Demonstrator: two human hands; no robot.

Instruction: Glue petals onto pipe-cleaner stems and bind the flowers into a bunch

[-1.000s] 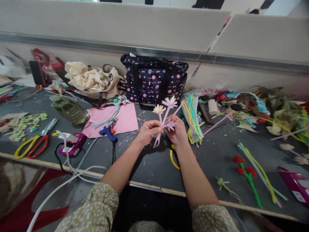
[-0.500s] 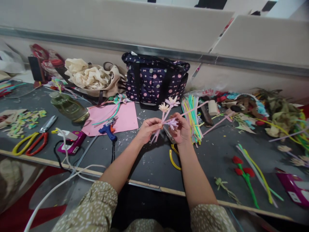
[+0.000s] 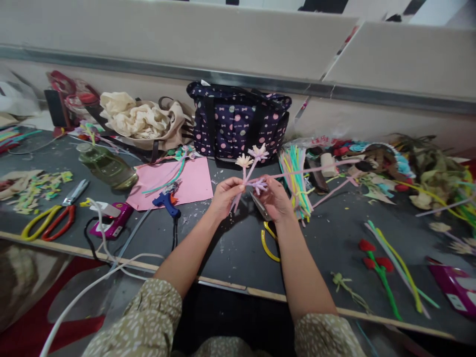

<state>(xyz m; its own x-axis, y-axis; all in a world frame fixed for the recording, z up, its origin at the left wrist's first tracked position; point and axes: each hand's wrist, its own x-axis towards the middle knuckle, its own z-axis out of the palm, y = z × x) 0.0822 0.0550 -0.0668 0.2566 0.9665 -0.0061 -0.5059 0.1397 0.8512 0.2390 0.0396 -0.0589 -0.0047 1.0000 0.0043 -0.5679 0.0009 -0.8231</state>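
Observation:
My left hand (image 3: 227, 196) is closed in a pinch on the crossing stems of a small bunch of pipe-cleaner flowers. A cream flower (image 3: 244, 160) and a pale lilac flower (image 3: 258, 152) stand up above the fingers, and the stem ends stick out below. Between the hands sits a purple flower (image 3: 259, 186). My right hand (image 3: 275, 198) is closed beside it, its fingers on a pink pipe cleaner (image 3: 308, 170) that stretches off to the right. Under the right hand lie scissors with yellow handles (image 3: 268, 244), partly hidden.
A blue glue gun (image 3: 167, 202) rests on pink paper (image 3: 201, 178) to the left, near a bottle (image 3: 107, 166) and red-and-yellow scissors (image 3: 61, 213). A dark patterned bag (image 3: 238, 124) stands behind. To the right lie bundled pipe cleaners (image 3: 296, 183) and a red flower (image 3: 378, 267).
The flower bunch has shifted slightly left with my hands. The pink pipe cleaner now reaches farther right and lies flatter, passing across the bundle.

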